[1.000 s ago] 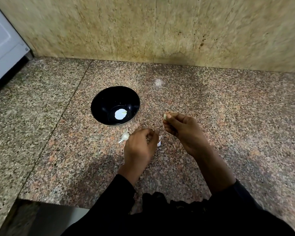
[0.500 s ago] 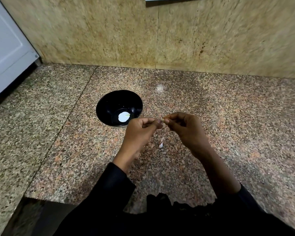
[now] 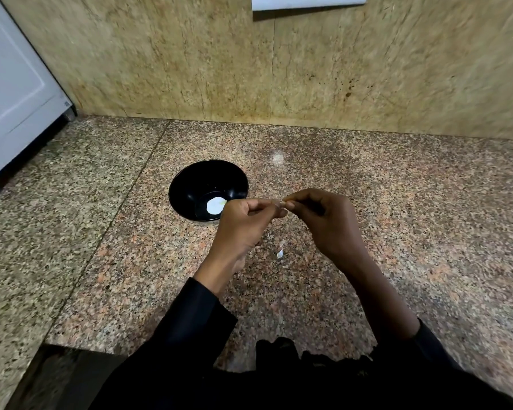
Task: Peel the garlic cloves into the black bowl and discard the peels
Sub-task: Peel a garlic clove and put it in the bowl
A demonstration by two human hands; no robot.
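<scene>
Fingers: left hand (image 3: 243,223) and right hand (image 3: 329,223) meet fingertip to fingertip, both curled and pinching 1 small garlic clove (image 3: 282,204), mostly hidden between them.
Clove position: held above the table (image 3: 427,232), just right of the black bowl (image 3: 190,187).
Bowl: holds 1 pale item, seemingly garlic.
Peel: 1 white scrap (image 3: 280,253) lies on the table below the hands.
Progress: seemingly early; this clove unpeeled, peel not yet discarded.
</scene>
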